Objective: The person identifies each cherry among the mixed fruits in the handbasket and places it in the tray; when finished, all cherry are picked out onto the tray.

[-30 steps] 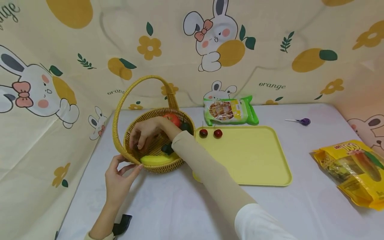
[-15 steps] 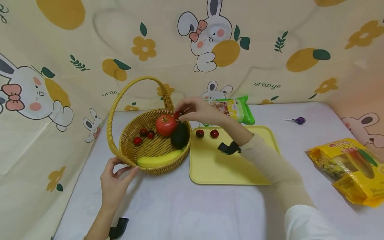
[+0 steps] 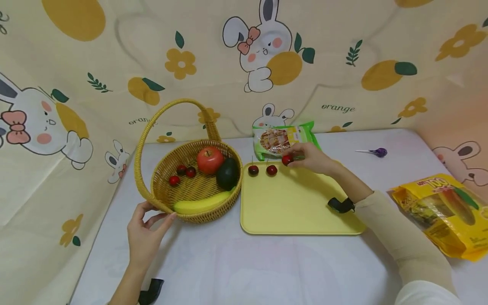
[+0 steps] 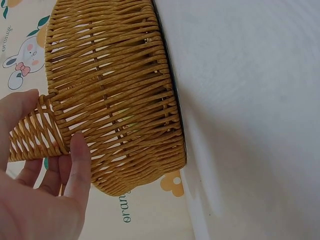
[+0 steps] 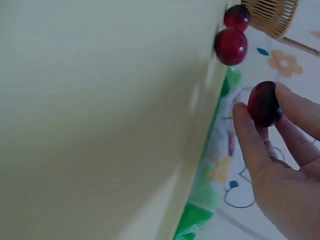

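Note:
My right hand [image 3: 314,160] pinches a dark red cherry [image 3: 287,159] over the back edge of the yellow tray [image 3: 297,207]. In the right wrist view, this cherry [image 5: 261,102] sits between thumb and fingertips, apart from the tray surface. A left cherry [image 3: 253,170] and a right cherry [image 3: 271,170] rest along the tray's back edge, stems up. At the front left of the wicker basket [image 3: 207,217], my left hand [image 3: 146,233] grips the foot of its handle [image 3: 139,169]. Inside lie a red apple [image 3: 210,160], an avocado [image 3: 228,174], a banana [image 3: 202,204] and several cherries [image 3: 174,181].
Behind the tray leans a green snack bag [image 3: 274,140] against the patterned cloth backdrop. A purple lollipop [image 3: 380,152] lies at the back right, and a yellow mango-print bag [image 3: 446,212] stands at the right edge. The basket's tall handle arches above its left side.
My right hand came up out of the basket with a cherry and moved right, over the tray's back edge. My left hand stays on the basket handle.

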Motion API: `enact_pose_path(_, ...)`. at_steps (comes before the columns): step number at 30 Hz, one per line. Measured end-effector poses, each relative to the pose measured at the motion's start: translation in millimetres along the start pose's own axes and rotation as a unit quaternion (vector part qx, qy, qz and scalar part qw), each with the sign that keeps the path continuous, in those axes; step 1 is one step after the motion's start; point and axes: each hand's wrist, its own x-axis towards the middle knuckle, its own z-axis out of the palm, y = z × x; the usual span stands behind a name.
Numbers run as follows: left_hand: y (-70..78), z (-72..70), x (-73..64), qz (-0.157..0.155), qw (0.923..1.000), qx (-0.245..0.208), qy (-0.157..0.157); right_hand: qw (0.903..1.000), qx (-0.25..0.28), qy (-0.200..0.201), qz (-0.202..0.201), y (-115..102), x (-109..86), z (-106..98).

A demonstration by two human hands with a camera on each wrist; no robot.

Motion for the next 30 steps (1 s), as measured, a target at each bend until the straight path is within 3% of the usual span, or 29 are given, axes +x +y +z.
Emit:
enact_pose_path(11, -2.8, -0.9, -0.4, -0.006, 1.0, 0.006, 0.004, 0.9992, -0.013, -0.014, 0.035, 13, -5.8, 0)
enact_pose_path(30, -4.1, -0.5, -0.8, -0.01, 0.9999, 0.001, 0.002, 0.9987, -0.011, -0.04, 0.03, 17, -7.7, 6)
